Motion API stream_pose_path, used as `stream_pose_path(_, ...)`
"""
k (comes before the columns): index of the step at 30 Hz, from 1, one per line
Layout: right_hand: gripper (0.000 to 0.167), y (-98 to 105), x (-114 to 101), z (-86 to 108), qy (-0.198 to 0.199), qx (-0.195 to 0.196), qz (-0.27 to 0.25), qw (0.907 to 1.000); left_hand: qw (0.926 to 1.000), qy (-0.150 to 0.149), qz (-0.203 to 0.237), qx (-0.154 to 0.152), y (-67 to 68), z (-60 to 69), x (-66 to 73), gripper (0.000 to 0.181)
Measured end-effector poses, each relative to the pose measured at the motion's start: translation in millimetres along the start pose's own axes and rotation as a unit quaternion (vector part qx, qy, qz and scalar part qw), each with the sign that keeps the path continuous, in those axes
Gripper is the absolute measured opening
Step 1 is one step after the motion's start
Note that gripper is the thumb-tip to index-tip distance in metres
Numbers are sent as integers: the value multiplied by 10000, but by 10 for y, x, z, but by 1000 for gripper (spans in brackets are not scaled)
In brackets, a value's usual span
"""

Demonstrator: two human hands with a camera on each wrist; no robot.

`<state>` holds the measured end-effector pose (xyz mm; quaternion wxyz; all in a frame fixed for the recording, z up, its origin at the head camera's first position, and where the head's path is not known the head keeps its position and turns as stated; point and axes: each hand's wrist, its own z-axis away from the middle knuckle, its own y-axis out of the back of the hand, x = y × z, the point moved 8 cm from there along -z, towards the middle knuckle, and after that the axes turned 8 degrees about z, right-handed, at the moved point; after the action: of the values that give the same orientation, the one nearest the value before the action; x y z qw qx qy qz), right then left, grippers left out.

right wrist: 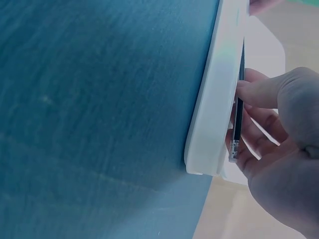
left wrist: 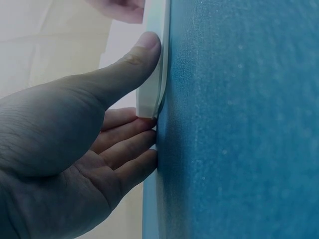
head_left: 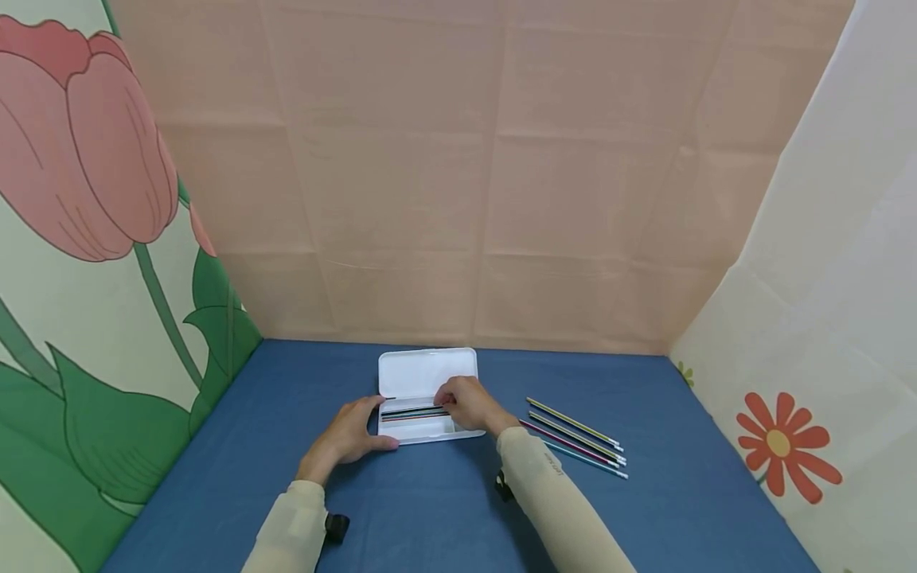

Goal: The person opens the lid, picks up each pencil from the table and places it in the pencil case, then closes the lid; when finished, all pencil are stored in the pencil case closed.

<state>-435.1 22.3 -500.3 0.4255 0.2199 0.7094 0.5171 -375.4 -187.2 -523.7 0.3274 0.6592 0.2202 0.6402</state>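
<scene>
A white pencil case (head_left: 430, 436) lies with its lid (head_left: 427, 374) raised at the back. Several pencils (head_left: 411, 415) rest side by side inside it. My left hand (head_left: 353, 430) holds the case's left end, thumb against the front wall and fingers around the end and back corner. In the left wrist view that thumb (left wrist: 142, 52) presses the white wall. My right hand (head_left: 466, 402) is over the case's right half. Its thumb and fingers pinch a black pencil (right wrist: 239, 119), whose silvery end points toward the case's right end in the right wrist view.
Several more pencils (head_left: 573, 421), yellow, dark red and light blue among them, lie slanted on the blue tablecloth (head_left: 688, 477) to the right, near my right forearm. A beige cloth wall (head_left: 401, 199) stands behind the table, with patterned cloth at both sides.
</scene>
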Motion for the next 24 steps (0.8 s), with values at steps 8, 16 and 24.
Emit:
stream_pose_path(8, 25, -19, -5, -13, -38, -31, 91, 9999, 10000, -1, -17, 14, 3, 2, 8, 97)
stream_pose_path(16, 25, -70, 36, -3, -130, -116, 68, 9998, 10000, 13, 8, 36, -12, 19, 3, 96)
stream_pose_path(24, 26, -71, 53, 9, -130, -119, -26, 9998, 10000, 15, 12, 38, -8, 10, -5, 96)
